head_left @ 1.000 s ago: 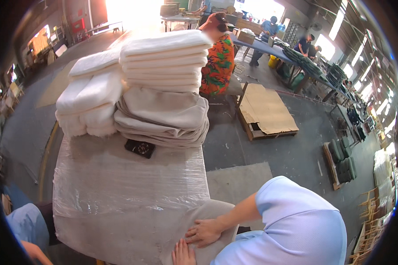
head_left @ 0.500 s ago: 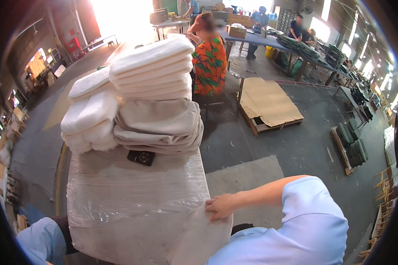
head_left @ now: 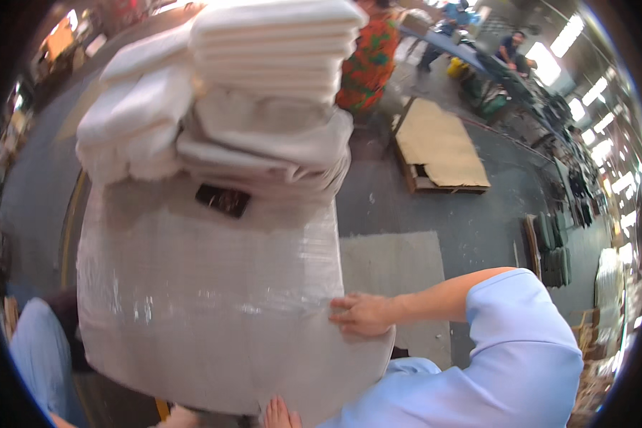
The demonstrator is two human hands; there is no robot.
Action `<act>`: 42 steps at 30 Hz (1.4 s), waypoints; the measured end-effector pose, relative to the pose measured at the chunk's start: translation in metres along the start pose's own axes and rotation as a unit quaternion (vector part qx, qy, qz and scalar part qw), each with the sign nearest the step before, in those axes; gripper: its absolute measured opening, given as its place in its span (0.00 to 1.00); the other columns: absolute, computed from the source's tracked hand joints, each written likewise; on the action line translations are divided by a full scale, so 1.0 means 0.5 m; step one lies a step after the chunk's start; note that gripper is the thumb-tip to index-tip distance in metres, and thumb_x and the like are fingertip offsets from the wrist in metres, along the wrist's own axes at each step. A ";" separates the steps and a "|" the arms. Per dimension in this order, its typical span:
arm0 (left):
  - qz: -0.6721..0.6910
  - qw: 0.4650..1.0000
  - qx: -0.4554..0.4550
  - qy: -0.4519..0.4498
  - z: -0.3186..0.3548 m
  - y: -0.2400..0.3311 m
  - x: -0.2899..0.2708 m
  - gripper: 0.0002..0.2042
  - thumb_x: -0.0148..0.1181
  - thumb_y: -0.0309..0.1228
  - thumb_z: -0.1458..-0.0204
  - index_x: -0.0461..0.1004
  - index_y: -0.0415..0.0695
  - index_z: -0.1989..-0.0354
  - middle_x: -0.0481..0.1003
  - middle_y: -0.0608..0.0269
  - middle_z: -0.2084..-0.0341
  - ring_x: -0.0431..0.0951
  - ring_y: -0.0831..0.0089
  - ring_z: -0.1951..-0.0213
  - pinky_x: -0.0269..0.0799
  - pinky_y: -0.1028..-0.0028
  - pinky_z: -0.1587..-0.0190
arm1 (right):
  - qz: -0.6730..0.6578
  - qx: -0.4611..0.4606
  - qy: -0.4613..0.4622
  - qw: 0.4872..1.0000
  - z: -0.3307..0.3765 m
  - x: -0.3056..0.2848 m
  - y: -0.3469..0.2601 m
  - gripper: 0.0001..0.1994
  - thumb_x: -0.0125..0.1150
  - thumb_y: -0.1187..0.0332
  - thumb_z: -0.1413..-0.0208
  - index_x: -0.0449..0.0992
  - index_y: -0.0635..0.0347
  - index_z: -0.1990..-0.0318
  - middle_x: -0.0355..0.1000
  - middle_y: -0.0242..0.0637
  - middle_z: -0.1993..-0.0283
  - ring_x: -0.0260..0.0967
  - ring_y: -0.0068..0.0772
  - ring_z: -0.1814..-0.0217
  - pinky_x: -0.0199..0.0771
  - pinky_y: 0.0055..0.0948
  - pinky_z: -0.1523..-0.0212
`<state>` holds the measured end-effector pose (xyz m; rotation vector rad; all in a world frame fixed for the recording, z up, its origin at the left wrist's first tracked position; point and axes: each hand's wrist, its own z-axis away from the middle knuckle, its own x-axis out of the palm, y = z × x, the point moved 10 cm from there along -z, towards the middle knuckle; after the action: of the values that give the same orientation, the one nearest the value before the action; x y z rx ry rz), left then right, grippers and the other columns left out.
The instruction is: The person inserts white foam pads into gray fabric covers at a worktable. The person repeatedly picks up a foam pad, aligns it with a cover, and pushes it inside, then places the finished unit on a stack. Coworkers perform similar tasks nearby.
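Observation:
My right hand (head_left: 364, 314) lies on the right edge of a padded table (head_left: 214, 285) covered in pale grey cloth and shiny clear plastic film. Its fingers are stretched out and slightly blurred, holding nothing. At the lower edge of the view, the fingers of my left hand (head_left: 279, 414) rest flat on the near edge of the cover; the rest of that hand is out of sight. Beyond both hands, a flat black rectangular thing (head_left: 223, 200) lies on the cover. Behind it rise folded grey cloths (head_left: 264, 139) and folded white fleecy pieces (head_left: 271, 46).
More white fleecy pieces (head_left: 135, 128) are piled at the far left. A person in a colourful patterned shirt (head_left: 367, 68) is behind the stack. To the right are a cardboard-topped pallet (head_left: 442, 146), dark green cushions (head_left: 553, 246) and a long blue table (head_left: 446, 46) with people beside it.
My view has tipped downward and things look higher. My left fingers have come into sight at the near edge. The cloth under my right hand lies flatter; that hand stays at the right edge.

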<state>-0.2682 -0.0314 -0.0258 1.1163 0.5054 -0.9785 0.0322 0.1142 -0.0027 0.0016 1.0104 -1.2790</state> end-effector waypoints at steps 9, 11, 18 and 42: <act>-0.010 0.990 -0.044 -0.137 0.022 0.015 0.010 0.37 0.45 0.47 0.30 0.50 0.35 0.20 0.48 0.43 0.19 0.47 0.45 0.19 0.39 0.48 0.19 | -0.007 0.093 -0.004 0.996 -0.016 -0.023 0.009 0.25 0.47 0.50 0.25 0.70 0.36 0.25 0.56 0.40 0.20 0.59 0.51 0.24 0.60 0.52 0.27; -0.016 0.990 -0.053 -0.129 0.016 0.008 0.016 0.37 0.45 0.48 0.29 0.50 0.37 0.19 0.47 0.43 0.19 0.46 0.44 0.19 0.39 0.47 0.19 | 0.017 0.084 0.017 0.996 -0.030 -0.034 0.001 0.24 0.50 0.51 0.27 0.72 0.35 0.26 0.63 0.40 0.25 0.59 0.49 0.25 0.59 0.52 0.28; -0.098 0.995 0.002 0.011 -0.102 0.073 -0.039 0.33 0.54 0.44 0.32 0.59 0.41 0.22 0.49 0.46 0.19 0.44 0.40 0.19 0.39 0.42 0.20 | 0.056 0.077 0.092 0.991 -0.126 -0.047 -0.062 0.23 0.68 0.57 0.40 0.80 0.45 0.37 0.67 0.49 0.31 0.61 0.56 0.26 0.64 0.53 0.30; -0.002 0.997 -0.075 -0.033 -0.205 0.030 -0.051 0.23 0.50 0.51 0.31 0.82 0.44 0.50 0.82 0.36 0.52 0.80 0.34 0.47 0.76 0.45 0.45 | -0.301 0.168 0.094 0.934 -0.259 0.017 -0.057 0.14 0.61 0.60 0.36 0.86 0.62 0.57 0.83 0.56 0.61 0.83 0.59 0.57 0.82 0.53 0.53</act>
<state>-0.2559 0.0736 -0.0388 0.9473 0.5196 -0.9619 -0.0707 0.1646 -0.0699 0.0832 0.9743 -2.0385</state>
